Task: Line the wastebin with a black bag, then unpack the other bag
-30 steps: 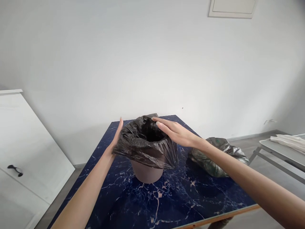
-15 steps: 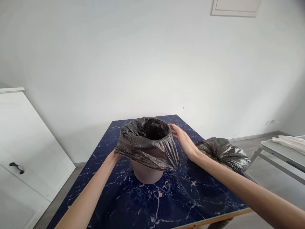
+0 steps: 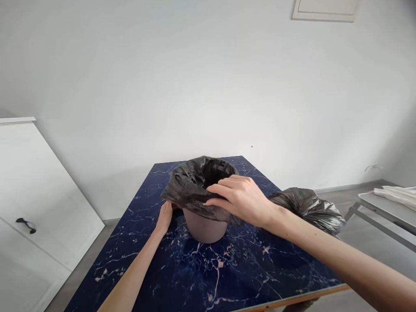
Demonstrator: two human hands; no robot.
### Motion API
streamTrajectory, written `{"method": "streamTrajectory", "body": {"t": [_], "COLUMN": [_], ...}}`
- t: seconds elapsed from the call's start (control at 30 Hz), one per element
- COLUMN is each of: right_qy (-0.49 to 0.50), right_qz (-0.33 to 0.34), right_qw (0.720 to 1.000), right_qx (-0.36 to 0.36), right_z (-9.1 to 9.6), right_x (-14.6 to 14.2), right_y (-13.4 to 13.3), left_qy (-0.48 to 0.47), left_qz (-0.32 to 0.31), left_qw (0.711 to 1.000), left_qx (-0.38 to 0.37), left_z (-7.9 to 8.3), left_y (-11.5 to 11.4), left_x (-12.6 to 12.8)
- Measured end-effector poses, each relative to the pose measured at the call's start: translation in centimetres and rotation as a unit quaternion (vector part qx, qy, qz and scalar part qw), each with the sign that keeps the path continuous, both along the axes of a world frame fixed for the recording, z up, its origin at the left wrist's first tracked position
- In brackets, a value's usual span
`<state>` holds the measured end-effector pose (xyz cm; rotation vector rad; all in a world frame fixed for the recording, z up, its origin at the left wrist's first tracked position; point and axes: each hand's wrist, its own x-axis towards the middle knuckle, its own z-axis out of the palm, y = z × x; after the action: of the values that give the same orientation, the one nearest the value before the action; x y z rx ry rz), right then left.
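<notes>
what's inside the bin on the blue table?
A black liner bag lines the bin, folded over its rim. The opening shows only dark plastic; the bottom is out of sight. The right hand covers the near rim; the left hand holds the bag's left edge.

Plain white wall [image 3: 195, 78] fills far side, evenly lit, soft daylight, no hard shadows. White framed panel [image 3: 326, 9] high on wall, upper right, partly cut by frame edge. Small dark speck on wall right of centre. White cabinet [image 3: 35, 203] at left, dark handle [image 3: 25, 224] on front. Grey floor [image 3: 364, 225] at right, white baseboard along wall foot. Grey side table [image 3: 386, 208] at far right, pale cloth [image 3: 398, 194] on top.
</notes>
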<state>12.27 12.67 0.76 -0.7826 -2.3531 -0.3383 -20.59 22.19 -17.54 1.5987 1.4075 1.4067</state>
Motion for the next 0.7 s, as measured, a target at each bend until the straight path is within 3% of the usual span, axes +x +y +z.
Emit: {"method": "streamTrajectory", "body": {"t": [0.17,0.43,0.57,0.7], "right_qy": [-0.023,-0.043,-0.029,0.01], "right_qz": [-0.11,-0.25,-0.286,-0.282], "right_qw": [0.993,0.967,0.957,0.959], "right_qx": [-0.021,-0.03,-0.021,-0.009], "right_z": [0.2,-1.8,-2.7,-3.1], "right_x": [2.3,9.8,12.6,13.4], "right_y": [3.6,10.8,12.8,12.9], "left_qy": [-0.035,-0.015,0.0,0.013], "left_qz": [-0.024,-0.032,-0.03,-0.026], "left_qw": [0.998,0.998,0.998,0.999], "left_qx": [-0.045,-0.052,-0.048,-0.043], "left_z": [0.2,0.5,0.5,0.5], "left_y": [-0.3,-1.0,-1.1,-1.2], "left_x": [0.6,1.0,1.2,1.4]}}
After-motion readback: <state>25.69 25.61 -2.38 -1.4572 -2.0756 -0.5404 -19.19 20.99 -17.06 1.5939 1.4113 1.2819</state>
